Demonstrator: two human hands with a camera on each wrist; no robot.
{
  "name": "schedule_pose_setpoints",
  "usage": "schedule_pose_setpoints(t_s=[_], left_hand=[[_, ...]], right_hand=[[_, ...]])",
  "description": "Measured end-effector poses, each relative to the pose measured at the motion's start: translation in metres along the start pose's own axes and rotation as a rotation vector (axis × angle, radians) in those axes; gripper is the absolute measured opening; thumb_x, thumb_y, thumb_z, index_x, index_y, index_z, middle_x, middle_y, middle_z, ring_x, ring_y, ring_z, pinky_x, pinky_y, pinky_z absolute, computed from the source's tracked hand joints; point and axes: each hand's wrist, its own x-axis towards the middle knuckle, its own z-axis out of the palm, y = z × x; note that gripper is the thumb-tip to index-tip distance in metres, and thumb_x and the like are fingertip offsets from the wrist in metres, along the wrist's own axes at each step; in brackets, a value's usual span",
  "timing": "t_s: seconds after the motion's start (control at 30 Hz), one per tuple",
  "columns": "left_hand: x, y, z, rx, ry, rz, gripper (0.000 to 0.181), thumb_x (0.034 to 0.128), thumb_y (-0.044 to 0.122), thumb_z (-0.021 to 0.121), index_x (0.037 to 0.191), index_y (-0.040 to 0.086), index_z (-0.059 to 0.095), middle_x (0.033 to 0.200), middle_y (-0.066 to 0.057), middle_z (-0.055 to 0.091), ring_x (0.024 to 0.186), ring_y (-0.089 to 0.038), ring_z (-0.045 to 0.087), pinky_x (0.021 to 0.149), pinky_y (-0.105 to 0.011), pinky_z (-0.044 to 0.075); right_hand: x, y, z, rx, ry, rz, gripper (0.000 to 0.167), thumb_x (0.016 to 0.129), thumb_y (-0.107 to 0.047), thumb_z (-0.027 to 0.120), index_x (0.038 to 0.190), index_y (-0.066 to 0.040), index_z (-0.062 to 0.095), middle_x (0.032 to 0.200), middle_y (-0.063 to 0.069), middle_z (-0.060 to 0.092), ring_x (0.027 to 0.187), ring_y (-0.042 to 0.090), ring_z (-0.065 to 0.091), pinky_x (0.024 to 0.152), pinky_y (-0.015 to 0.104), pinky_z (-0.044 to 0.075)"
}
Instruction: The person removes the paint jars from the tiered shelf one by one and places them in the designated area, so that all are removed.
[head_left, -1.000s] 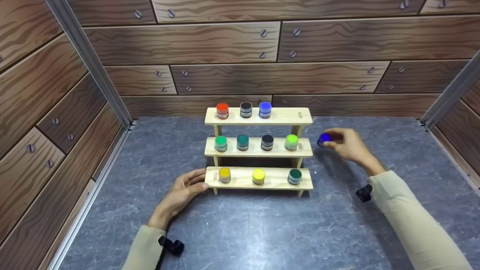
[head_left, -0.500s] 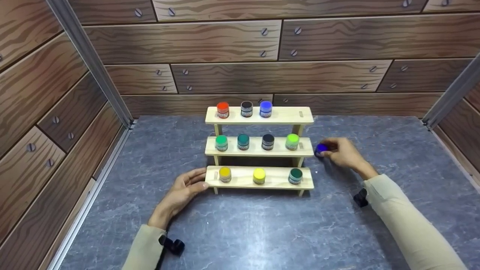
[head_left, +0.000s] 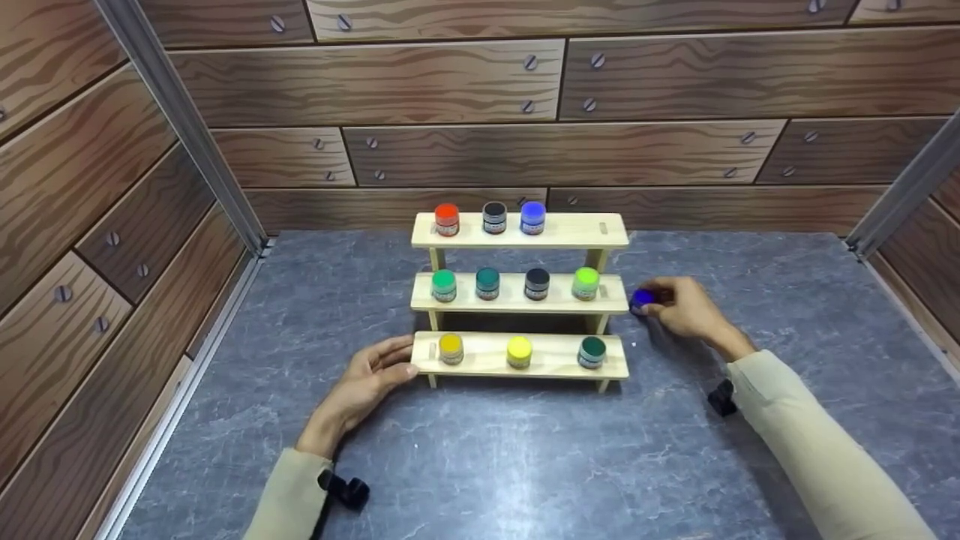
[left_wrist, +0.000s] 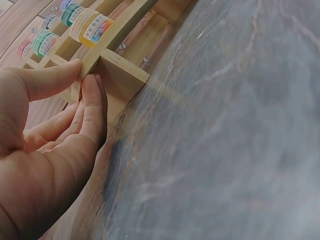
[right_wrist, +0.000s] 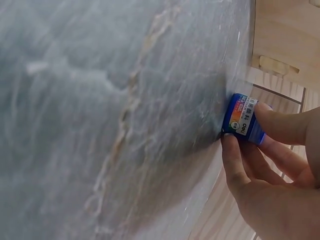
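Note:
In the head view my right hand [head_left: 684,306] holds a dark blue paint jar [head_left: 642,298] just right of a three-step wooden display rack [head_left: 555,365]. The right wrist view shows thumb and fingers around the labelled blue jar [right_wrist: 242,119], its base at the grey tabletop. My left hand [head_left: 369,382] pinches the left end of the rack's lowest shelf. Close up in the left wrist view, thumb and fingertips grip the shelf corner [left_wrist: 91,61], near a yellow-ochre jar [left_wrist: 92,27].
Red [head_left: 447,220], black and blue-violet jars stand on the top shelf. The middle shelf bears several jars, light green [head_left: 586,284] at its right end. Ochre, yellow [head_left: 519,352] and dark green jars stand on the lowest. Wood-patterned walls [head_left: 450,90] enclose the grey table [head_left: 465,465].
My right hand has brought the blue jar slightly left and nearer, down beside the rack, then held almost still. The left hand stays on the shelf end.

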Motion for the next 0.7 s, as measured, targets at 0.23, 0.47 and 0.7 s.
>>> schedule_pose_setpoints(t_s=[0.23,0.47,0.7], left_hand=[[0.0,0.0,0.0,-0.009,0.012,-0.016,0.073,0.0981,0.0,0.068,0.159,-0.016,0.031,0.159,-0.038,0.041,0.125,-0.021,0.065,0.109,-0.026,0.055],[0.0,0.0,0.001,-0.013,0.023,-0.018,0.072,0.0976,-0.002,0.068,0.159,-0.016,0.031,0.16,-0.038,0.041,0.125,-0.02,0.065,0.109,-0.026,0.056],[0.0,0.001,0.002,-0.022,0.015,-0.019,0.072,0.0983,-0.002,0.068,0.159,-0.015,0.031,0.16,-0.037,0.041,0.126,-0.019,0.064,0.108,-0.024,0.055]], right_hand=[[0.0,-0.001,0.0,0.0,0.002,-0.004,0.04,0.094,0.002,0.074,0.131,0.016,0.065,0.122,0.038,0.069,0.109,0.051,0.07,0.101,0.061,0.058],[0.002,-0.011,-0.008,0.063,-0.043,0.057,0.069,0.093,-0.002,0.076,0.153,0.014,0.044,0.144,0.04,0.056,0.128,0.057,0.06,0.113,0.063,0.051],[0.004,-0.036,-0.034,0.1,0.016,0.056,0.059,0.099,-0.005,0.071,0.152,0.008,0.049,0.15,0.034,0.054,0.135,0.053,0.057,0.114,0.059,0.051]])
